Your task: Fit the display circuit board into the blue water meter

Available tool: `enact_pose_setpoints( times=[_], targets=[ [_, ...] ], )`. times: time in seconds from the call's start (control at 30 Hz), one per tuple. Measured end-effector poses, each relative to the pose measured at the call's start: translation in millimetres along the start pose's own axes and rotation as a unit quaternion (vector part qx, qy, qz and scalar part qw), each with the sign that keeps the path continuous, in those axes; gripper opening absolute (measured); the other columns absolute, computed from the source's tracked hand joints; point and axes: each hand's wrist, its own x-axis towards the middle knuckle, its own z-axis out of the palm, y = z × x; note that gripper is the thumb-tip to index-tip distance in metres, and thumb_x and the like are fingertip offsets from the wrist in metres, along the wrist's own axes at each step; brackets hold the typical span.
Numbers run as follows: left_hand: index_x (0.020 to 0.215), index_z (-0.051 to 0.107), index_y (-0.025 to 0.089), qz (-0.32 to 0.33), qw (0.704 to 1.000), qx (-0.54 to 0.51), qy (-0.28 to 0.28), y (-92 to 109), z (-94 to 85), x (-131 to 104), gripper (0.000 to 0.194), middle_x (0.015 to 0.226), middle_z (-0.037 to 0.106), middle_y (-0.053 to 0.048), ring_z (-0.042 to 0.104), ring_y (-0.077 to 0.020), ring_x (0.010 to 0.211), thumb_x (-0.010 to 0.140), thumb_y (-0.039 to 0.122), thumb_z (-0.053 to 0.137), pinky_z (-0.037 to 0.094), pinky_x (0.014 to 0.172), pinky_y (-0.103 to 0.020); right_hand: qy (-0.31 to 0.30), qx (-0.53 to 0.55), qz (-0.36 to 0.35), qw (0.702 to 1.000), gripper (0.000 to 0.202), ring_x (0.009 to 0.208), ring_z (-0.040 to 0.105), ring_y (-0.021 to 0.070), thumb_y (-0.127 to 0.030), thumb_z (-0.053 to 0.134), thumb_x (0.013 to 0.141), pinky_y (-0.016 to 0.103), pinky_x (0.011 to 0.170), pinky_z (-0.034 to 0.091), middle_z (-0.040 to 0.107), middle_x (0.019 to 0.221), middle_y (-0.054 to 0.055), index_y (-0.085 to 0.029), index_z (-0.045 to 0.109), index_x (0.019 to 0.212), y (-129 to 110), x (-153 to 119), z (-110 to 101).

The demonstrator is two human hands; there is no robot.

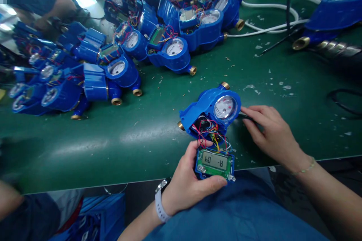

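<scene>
My left hand [192, 180] grips the green circuit board [216, 163] with an LCD by its blue frame, thumb along the lower edge. Red, yellow, white and black wires [210, 130] link the board to the opened compartment of a blue water meter [198, 105]. That meter lies on the bench with its round dial [225, 107] facing up and brass pipe ends on both sides. Beside the dial, my right hand [268, 131] is closed on a thin black thing [250, 116], partly hidden by the fingers; whether it is a cable or a tool I cannot tell.
Many similar blue water meters [169, 54] crowd the back and left of the green bench [141, 131]. A white cable [271, 6] loops at the back right, near another blue meter [333, 11]. Small brass-coloured pins [227, 59] lie scattered. Another person's arm [60, 5] shows at upper left.
</scene>
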Motion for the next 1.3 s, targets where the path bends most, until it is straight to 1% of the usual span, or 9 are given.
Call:
enact_pose_setpoints(
  times=[0.1,0.23,0.33,0.43,0.53,0.67,0.93,1.17,1.3],
  targets=[
    [0.121,0.050,0.025,0.006,1.000,0.009,-0.007,-1.1,0.0,2.2,0.060,0.104,0.071,0.001,0.068,-0.0146,0.091,0.072,0.027,0.085,0.051,0.085,-0.023,0.026,0.116,0.018,0.993,0.024,0.097,0.061,0.0225,-0.016,0.052,0.097,0.036,0.086,0.050,0.064,0.107,0.011,-0.016,0.060,0.119,-22.1,-7.3,-10.0],
    [0.120,0.050,0.026,0.018,1.000,0.016,-0.014,-3.8,0.1,4.1,0.058,0.106,0.071,0.001,0.067,-0.0138,0.089,0.073,0.027,0.084,0.051,0.084,-0.023,0.025,0.177,0.049,0.983,0.024,0.094,0.064,0.0191,-0.016,0.051,0.096,0.032,0.084,0.052,0.065,0.102,0.006,-0.022,0.057,0.119,-42.6,-24.4,-14.7],
    [0.121,0.050,0.026,0.029,0.999,0.034,-0.018,-4.6,0.0,5.3,0.057,0.108,0.069,0.001,0.067,-0.0142,0.091,0.074,0.028,0.083,0.051,0.085,-0.024,0.000,0.218,0.053,0.975,0.027,0.090,0.064,0.0181,-0.025,0.048,0.099,0.029,0.080,0.053,0.065,0.099,0.005,-0.023,0.053,0.126,-49.0,-37.0,-11.8],
    [0.122,0.050,0.027,0.044,0.998,0.040,-0.024,-4.4,0.4,7.1,0.056,0.111,0.069,0.001,0.067,-0.0142,0.094,0.076,0.028,0.082,0.051,0.087,-0.024,-0.022,0.252,0.043,0.967,0.041,0.093,0.064,0.0187,-0.042,0.046,0.102,0.029,0.082,0.054,0.064,0.105,0.007,-0.022,0.047,0.137,-52.8,-45.9,-7.3],
    [0.123,0.048,0.028,0.056,0.997,0.036,-0.030,-4.6,1.4,8.8,0.055,0.115,0.068,0.002,0.066,-0.0133,0.097,0.078,0.026,0.080,0.050,0.088,-0.022,-0.038,0.261,0.021,0.964,0.056,0.099,0.063,0.0212,-0.055,0.045,0.100,0.030,0.084,0.055,0.063,0.112,0.010,-0.022,0.040,0.145,-56.7,-49.6,-5.2],
    [0.124,0.047,0.029,0.068,0.997,0.028,-0.039,-5.9,2.5,9.7,0.055,0.118,0.067,0.002,0.065,-0.0130,0.101,0.079,0.024,0.079,0.049,0.090,-0.022,-0.046,0.260,-0.006,0.964,0.065,0.107,0.062,0.0232,-0.059,0.049,0.096,0.031,0.087,0.055,0.061,0.121,0.012,-0.022,0.037,0.148,-60.9,-48.4,-5.3],
    [0.124,0.046,0.025,0.069,0.996,0.024,-0.041,-4.6,2.5,9.3,0.055,0.121,0.066,-0.003,0.066,-0.0176,0.104,0.079,0.027,0.079,0.050,0.093,-0.028,-0.034,0.247,-0.024,0.968,0.069,0.101,0.065,0.0256,-0.055,0.060,0.092,0.034,0.082,0.058,0.064,0.114,0.013,-0.020,0.039,0.147,-63.5,-48.3,-2.6],
    [0.126,0.046,0.025,0.060,0.997,0.015,-0.048,-5.7,3.0,9.4,0.055,0.123,0.065,-0.004,0.065,-0.0186,0.106,0.080,0.028,0.078,0.049,0.095,-0.029,-0.043,0.240,-0.021,0.970,0.075,0.105,0.066,0.0276,-0.053,0.063,0.091,0.039,0.085,0.059,0.064,0.118,0.015,-0.021,0.031,0.152,-67.1,-47.2,-4.2],
    [0.131,0.044,0.025,0.060,0.995,-0.024,-0.072,-7.2,2.7,9.2,0.057,0.130,0.061,-0.007,0.063,-0.0208,0.112,0.083,0.032,0.075,0.049,0.097,-0.029,-0.036,0.254,-0.005,0.966,0.071,0.108,0.066,0.0269,-0.050,0.066,0.089,0.038,0.089,0.058,0.064,0.119,0.014,-0.021,0.038,0.148,-67.5,-49.5,-5.6]
  ],
)
